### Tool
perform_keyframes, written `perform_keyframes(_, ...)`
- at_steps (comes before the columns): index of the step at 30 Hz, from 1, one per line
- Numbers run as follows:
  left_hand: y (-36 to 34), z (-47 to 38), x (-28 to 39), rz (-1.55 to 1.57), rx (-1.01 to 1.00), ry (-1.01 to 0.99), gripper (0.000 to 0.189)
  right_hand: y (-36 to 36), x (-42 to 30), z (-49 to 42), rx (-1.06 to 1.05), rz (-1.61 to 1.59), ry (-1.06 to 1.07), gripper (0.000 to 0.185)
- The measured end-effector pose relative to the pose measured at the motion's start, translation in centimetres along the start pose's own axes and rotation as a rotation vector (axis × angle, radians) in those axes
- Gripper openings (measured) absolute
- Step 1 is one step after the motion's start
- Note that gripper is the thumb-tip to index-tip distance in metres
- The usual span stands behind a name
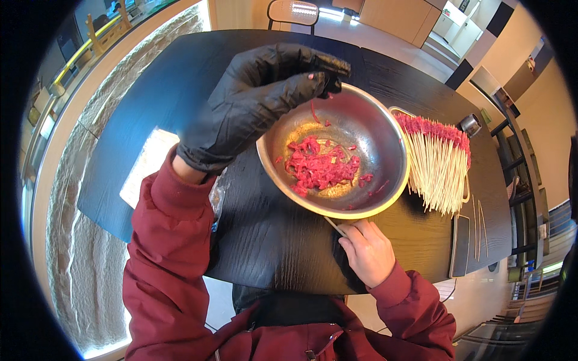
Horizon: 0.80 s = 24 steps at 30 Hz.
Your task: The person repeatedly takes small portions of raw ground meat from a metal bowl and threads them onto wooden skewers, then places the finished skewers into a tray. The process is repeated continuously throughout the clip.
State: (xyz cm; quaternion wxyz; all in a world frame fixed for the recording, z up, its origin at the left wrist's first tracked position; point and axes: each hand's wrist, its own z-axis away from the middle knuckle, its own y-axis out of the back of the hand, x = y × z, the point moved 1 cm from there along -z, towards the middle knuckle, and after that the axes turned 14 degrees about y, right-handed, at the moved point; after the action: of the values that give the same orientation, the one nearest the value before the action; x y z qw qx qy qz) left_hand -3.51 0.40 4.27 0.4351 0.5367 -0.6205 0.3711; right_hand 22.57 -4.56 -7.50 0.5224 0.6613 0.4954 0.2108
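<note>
My left hand (pixel 271 90), in a black glove, is raised over the far left rim of a steel bowl (pixel 375 131). Its thumb and fingertips come close together, with specks of red meat on them; whether they pinch a piece is hidden. Strips of raw red meat (pixel 323 164) lie in the bottom of the bowl, and a few scraps cling to its wall. My bare right hand (pixel 368 248) rests near the table's front edge, closed on a thin bamboo skewer (pixel 334 225) whose far end goes out of sight at the bowl's near rim.
Right of the bowl, a tray (pixel 467 189) carries a pile of meat skewers (pixel 435 167). Beyond it lies a metal cup (pixel 470 124). A phone (pixel 460 246) and loose skewers (pixel 479 225) lie at the right edge of the black table (pixel 271 252). A pale packet (pixel 144 167) is at left.
</note>
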Motion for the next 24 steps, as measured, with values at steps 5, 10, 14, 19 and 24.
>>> perform_keyframes(5,-0.5,-0.2,-0.9,0.008,-0.046,0.119,0.028,0.3,0.4,0.2,-0.076,0.070,-0.030,0.009)
perform_keyframes(10,-2.8,-2.5,-3.9,-0.414,-0.292,0.222,0.020,0.4,1.2,-0.1,-0.178,0.088,0.026,0.010)
perform_keyframes(14,-5.7,-4.0,-7.5,-0.975,-0.469,0.016,0.015,0.0,0.9,-1.2,-0.119,-0.003,0.093,0.013)
perform_keyframes(19,-8.2,-4.9,-10.6,-1.337,-0.503,-0.058,0.013,-0.6,0.4,-2.0,-0.140,0.036,0.207,0.009)
perform_keyframes(24,-9.5,-4.5,-11.5,-1.477,-0.425,-0.192,0.014,-0.8,0.5,-2.0,-0.125,-0.004,0.233,0.007)
